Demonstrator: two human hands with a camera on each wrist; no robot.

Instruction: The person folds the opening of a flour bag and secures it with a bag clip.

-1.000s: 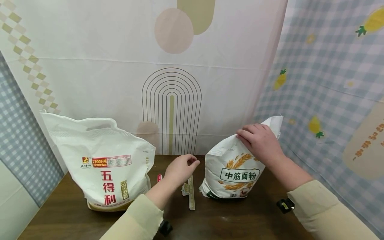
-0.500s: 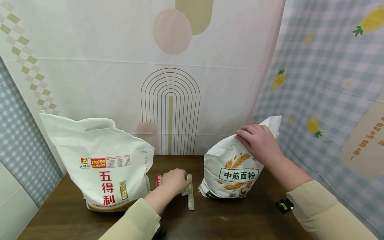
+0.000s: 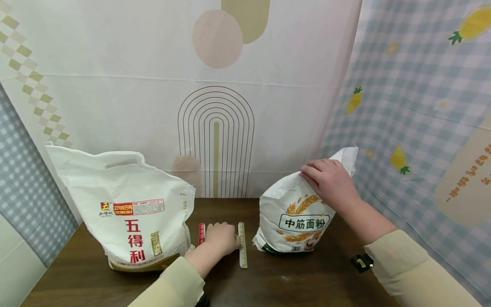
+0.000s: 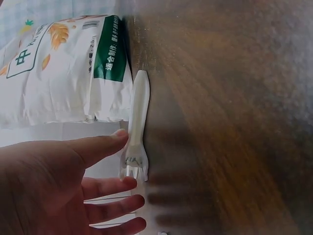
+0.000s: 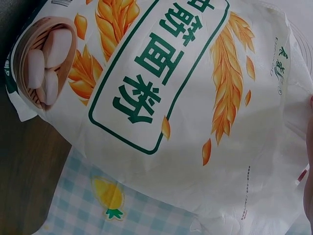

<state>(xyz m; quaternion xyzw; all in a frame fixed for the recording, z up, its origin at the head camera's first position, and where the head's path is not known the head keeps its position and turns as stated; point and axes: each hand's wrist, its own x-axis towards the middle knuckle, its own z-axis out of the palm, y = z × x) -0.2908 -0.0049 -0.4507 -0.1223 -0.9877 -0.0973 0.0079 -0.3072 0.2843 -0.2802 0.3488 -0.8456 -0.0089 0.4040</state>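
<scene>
A white flour bag with green-framed lettering and wheat print (image 3: 304, 224) is being gripped at its top by the right hand (image 3: 331, 181), fingers bent over the edge, thumb hidden; the bag is being supported near the back edge of the table (image 3: 284, 288). A slim, translucent yellowish plastic clip (image 3: 243, 253), lying left of the bag, is being reached for by the left hand (image 3: 220, 236), fingers extended, not closed; whether contact is being made cannot be told. Step judged to be in hand: clip pick-up; a thumb-and-finger pinch is being called for next. Against one second earlier, the left hand is being held lower, down at the clip; the bag's grip is being left unchanged.
</scene>
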